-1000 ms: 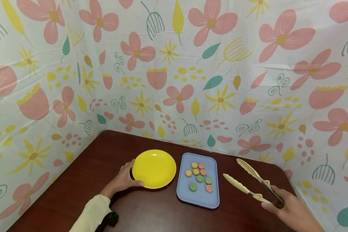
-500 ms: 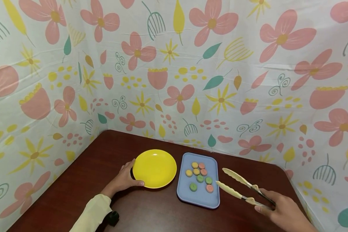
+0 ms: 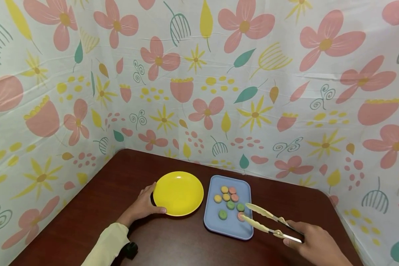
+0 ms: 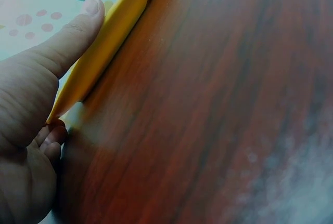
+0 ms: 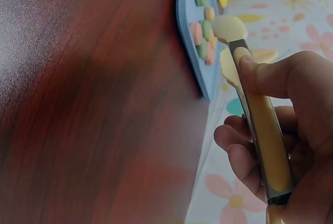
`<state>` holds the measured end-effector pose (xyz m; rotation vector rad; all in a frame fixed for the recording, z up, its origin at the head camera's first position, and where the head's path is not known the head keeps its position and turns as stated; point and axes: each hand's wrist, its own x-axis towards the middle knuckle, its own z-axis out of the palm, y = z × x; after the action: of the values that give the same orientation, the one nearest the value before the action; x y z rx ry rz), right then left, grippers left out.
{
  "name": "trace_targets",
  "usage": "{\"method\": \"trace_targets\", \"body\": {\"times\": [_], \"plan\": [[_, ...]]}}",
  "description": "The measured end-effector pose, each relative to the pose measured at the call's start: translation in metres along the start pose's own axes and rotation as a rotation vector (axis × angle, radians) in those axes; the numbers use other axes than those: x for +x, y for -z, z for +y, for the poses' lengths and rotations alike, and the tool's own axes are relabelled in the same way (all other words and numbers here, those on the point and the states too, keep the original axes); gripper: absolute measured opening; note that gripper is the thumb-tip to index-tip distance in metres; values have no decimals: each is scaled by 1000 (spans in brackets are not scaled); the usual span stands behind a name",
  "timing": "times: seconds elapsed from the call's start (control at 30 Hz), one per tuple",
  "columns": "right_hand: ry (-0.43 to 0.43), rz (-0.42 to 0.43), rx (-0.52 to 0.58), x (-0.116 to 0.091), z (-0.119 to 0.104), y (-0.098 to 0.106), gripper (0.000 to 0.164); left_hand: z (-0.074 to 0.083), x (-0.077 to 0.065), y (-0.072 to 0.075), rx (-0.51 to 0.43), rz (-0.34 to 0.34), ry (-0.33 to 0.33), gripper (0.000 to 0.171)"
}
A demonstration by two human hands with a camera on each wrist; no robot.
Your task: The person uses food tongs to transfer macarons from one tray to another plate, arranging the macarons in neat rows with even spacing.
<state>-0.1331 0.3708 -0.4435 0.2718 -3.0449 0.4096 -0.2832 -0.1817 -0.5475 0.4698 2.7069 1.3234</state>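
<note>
My left hand [image 3: 143, 207] holds the left rim of a round yellow plate [image 3: 178, 194]; in the left wrist view the thumb [image 4: 78, 34] lies along the plate's edge and the other fingers are partly hidden. My right hand [image 3: 314, 240] grips a pair of tongs [image 5: 265, 135] with cream tips and metal arms. The tong tips are spread apart over the right edge of a blue tray [image 3: 216, 225], the nearer tip overlapping a pink candy-like disc [image 3: 240, 216]. Several yellow, pink and green discs [image 3: 230, 205] lie on the tray.
The dark wooden table [image 3: 173, 244] meets a flower-printed cloth wall [image 3: 199, 85] at the back and left. A small black object [image 3: 130, 250] is beside the left sleeve [image 3: 108, 242]. Tray and plate stand side by side with a narrow gap.
My right hand has moved left with the tongs, bringing their tips from beside the tray to over its right edge. The left hand stays at the plate's rim.
</note>
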Motion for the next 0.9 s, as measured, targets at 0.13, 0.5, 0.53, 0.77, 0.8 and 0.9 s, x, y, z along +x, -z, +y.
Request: {"method": "trace_targets", "body": {"times": [0.13,0.5,0.53,0.77,0.8,0.9], "plan": [[-15,-46,6,3,-2,-3,58,0,0,0,3,-1,7,128],[-64,-107,8,11,-12,-5,51,1,0,-1,10,6,5,128],[-60,-109,7,11,-12,-5,50,1,0,-1,11,6,7,128],[-79,-123,-8,14,-14,-6,49,0,-1,-1,10,9,15,129],[-80,-123,-10,14,-14,-7,49,-1,-1,-1,10,9,15,129],[-80,-129,-11,16,-15,-8,49,-1,0,-1,12,10,15,129]]}}
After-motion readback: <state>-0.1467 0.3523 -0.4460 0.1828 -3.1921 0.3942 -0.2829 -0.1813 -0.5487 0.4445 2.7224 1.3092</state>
